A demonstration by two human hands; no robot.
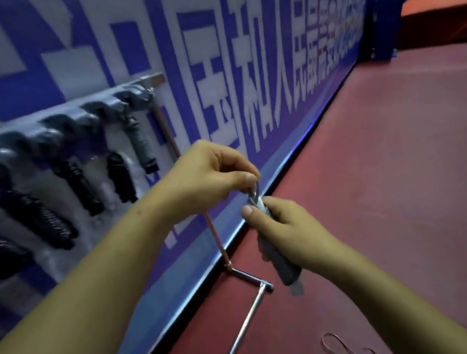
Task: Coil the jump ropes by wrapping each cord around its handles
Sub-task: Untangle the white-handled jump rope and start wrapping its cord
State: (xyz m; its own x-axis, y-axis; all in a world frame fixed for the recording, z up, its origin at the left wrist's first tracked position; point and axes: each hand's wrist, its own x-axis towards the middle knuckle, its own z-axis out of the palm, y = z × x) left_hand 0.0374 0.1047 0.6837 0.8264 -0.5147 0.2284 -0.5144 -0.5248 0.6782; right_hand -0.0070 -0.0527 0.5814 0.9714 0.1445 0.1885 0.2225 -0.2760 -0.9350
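My right hand (288,229) grips a pair of dark jump-rope handles (288,273), held together and pointing down to the right. Just above them my left hand (211,173) pinches the thin grey cord (254,192) at the handles' top end, between thumb and fingers. More of a thin cord (345,351) lies in loose loops on the red floor at the bottom right. Whether those loops belong to the held rope cannot be told.
A metal rack (219,237) stands against the blue-and-white banner wall (270,54), with several coiled jump ropes (120,176) hanging from its top bar at the left. Its base bar (242,331) runs along the red floor (400,156) below my hands.
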